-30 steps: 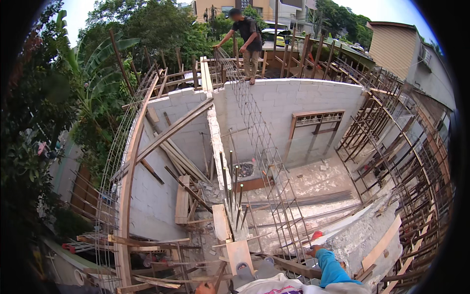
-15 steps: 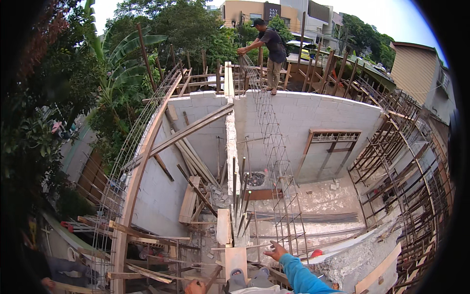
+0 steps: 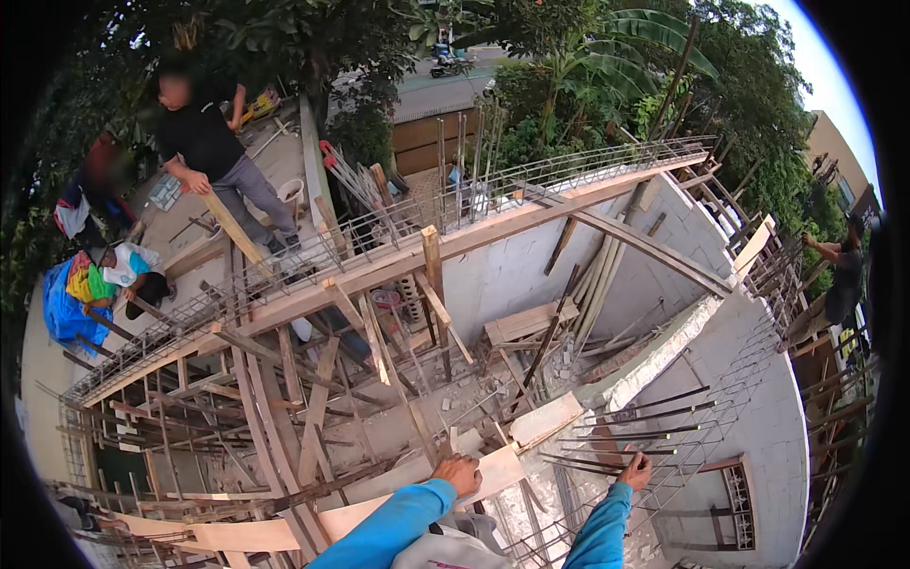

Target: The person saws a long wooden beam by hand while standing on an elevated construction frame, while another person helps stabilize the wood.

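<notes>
Rods (image 3: 656, 414) point rightward, long axes crosswise, right hand (image 3: 636, 470) near, both hands (image 3: 459, 476) apart, their grip unclear.

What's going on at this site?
The camera wearer's left hand is at a pale board; the right hand is curled near dark steel bars. Whether either hand grips anything is unclear. Upper left, a co-worker in a black shirt has a hand on a tilted wooden plank. Another person is at the right edge. White block walls stand below.
</notes>
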A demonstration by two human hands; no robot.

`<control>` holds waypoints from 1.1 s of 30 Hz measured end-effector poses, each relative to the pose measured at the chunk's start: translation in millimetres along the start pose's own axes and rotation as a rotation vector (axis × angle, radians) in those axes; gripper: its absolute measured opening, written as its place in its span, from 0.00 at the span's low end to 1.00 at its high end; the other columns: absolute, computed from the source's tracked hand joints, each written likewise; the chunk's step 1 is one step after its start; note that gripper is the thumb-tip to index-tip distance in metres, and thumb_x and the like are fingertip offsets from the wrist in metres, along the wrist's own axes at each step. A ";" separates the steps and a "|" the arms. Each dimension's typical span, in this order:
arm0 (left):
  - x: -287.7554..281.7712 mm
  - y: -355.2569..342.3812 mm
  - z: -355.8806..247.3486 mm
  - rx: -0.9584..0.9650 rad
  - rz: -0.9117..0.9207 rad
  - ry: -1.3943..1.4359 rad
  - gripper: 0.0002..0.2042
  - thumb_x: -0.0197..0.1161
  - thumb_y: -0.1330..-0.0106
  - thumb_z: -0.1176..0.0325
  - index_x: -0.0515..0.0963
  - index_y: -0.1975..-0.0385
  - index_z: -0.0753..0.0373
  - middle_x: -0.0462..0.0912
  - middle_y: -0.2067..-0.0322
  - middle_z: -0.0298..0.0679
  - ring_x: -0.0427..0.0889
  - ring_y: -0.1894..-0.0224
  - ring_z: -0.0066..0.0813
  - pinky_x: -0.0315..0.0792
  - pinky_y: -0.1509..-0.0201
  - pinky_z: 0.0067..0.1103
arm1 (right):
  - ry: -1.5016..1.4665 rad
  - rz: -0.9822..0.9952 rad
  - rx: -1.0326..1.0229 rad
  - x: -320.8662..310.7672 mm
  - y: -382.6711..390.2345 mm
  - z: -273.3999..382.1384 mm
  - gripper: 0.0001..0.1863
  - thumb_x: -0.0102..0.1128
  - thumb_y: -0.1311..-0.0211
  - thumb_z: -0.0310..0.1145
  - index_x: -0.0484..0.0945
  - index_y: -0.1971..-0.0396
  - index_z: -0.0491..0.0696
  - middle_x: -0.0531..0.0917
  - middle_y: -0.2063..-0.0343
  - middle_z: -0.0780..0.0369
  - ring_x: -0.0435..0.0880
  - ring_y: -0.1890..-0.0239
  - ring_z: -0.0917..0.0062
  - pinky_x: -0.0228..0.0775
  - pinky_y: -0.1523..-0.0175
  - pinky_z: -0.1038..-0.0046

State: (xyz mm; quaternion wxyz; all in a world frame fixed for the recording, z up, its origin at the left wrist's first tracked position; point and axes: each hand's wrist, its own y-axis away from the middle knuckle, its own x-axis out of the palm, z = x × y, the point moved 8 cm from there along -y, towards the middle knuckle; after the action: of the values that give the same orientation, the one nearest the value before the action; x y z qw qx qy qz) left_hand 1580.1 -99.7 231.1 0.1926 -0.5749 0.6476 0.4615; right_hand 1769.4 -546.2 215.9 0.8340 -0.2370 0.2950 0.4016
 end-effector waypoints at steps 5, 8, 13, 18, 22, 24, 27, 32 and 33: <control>3.1 -0.9 4.5 0.033 0.003 0.043 0.14 0.52 0.43 0.62 0.78 0.66 0.66 0.81 0.62 0.50 0.80 0.57 0.49 0.73 0.50 0.39 | 0.150 0.262 0.057 10.8 -31.8 -12.8 0.18 0.59 0.40 0.43 0.80 0.64 0.41 0.83 0.68 0.51 0.81 0.73 0.60 0.72 0.59 0.62; 4.6 -0.9 6.4 0.026 0.000 0.072 0.13 0.52 0.42 0.64 0.78 0.66 0.67 0.80 0.62 0.49 0.78 0.56 0.47 0.72 0.51 0.40 | 0.456 0.426 0.027 22.6 -45.2 -9.8 0.17 0.58 0.41 0.43 0.81 0.62 0.44 0.84 0.65 0.52 0.82 0.65 0.59 0.72 0.55 0.61; 5.7 -1.0 9.4 0.016 0.014 0.067 0.12 0.53 0.41 0.63 0.77 0.66 0.66 0.80 0.62 0.47 0.77 0.56 0.43 0.71 0.52 0.38 | 0.749 0.477 -0.060 28.7 -47.5 7.1 0.19 0.56 0.39 0.46 0.81 0.55 0.48 0.82 0.56 0.52 0.81 0.54 0.56 0.71 0.49 0.59; 4.4 -2.1 11.2 -0.009 0.019 0.080 0.12 0.56 0.43 0.64 0.77 0.66 0.65 0.80 0.62 0.46 0.77 0.56 0.41 0.70 0.52 0.38 | 0.849 0.755 0.121 31.2 -35.9 -7.7 0.19 0.53 0.37 0.42 0.78 0.57 0.41 0.83 0.66 0.49 0.83 0.68 0.59 0.74 0.65 0.60; 3.5 -2.6 10.9 -0.028 0.006 0.085 0.12 0.56 0.44 0.64 0.77 0.65 0.66 0.80 0.62 0.45 0.77 0.56 0.40 0.70 0.52 0.37 | 0.585 0.810 0.199 33.5 -38.8 -13.2 0.14 0.55 0.37 0.38 0.78 0.63 0.41 0.80 0.83 0.55 0.79 0.87 0.71 0.70 0.84 0.69; 4.9 -2.7 10.7 -0.025 0.010 0.066 0.13 0.56 0.45 0.65 0.77 0.65 0.66 0.80 0.64 0.45 0.77 0.56 0.39 0.70 0.53 0.36 | 0.595 0.800 0.184 34.3 -41.9 -15.8 0.14 0.55 0.36 0.37 0.79 0.63 0.41 0.81 0.82 0.55 0.79 0.86 0.71 0.70 0.84 0.70; 4.3 -2.4 11.3 -0.023 -0.020 0.064 0.12 0.56 0.46 0.65 0.78 0.66 0.65 0.80 0.64 0.45 0.77 0.57 0.39 0.71 0.53 0.35 | 0.630 0.806 0.202 35.0 -42.2 -19.3 0.14 0.54 0.36 0.37 0.79 0.61 0.41 0.82 0.81 0.55 0.79 0.86 0.71 0.71 0.83 0.70; 3.0 0.0 10.9 -0.021 -0.046 0.051 0.12 0.54 0.46 0.67 0.78 0.64 0.65 0.80 0.63 0.43 0.77 0.57 0.39 0.71 0.53 0.34 | 0.579 0.802 0.171 32.1 -39.5 -11.9 0.15 0.54 0.36 0.35 0.78 0.58 0.39 0.82 0.79 0.53 0.81 0.84 0.70 0.74 0.82 0.69; 2.2 0.3 11.4 -0.027 -0.053 0.056 0.12 0.54 0.46 0.67 0.78 0.64 0.65 0.80 0.63 0.44 0.77 0.57 0.39 0.70 0.53 0.34 | 0.586 0.767 0.183 28.4 -40.7 -12.6 0.15 0.54 0.36 0.35 0.78 0.58 0.39 0.82 0.79 0.53 0.82 0.83 0.70 0.75 0.82 0.69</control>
State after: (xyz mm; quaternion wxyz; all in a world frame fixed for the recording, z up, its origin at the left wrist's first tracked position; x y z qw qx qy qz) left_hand 1576.1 -91.6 223.9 0.1787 -0.6071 0.6308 0.4489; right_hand 1812.9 -562.2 193.9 0.5253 -0.1401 0.6172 0.5688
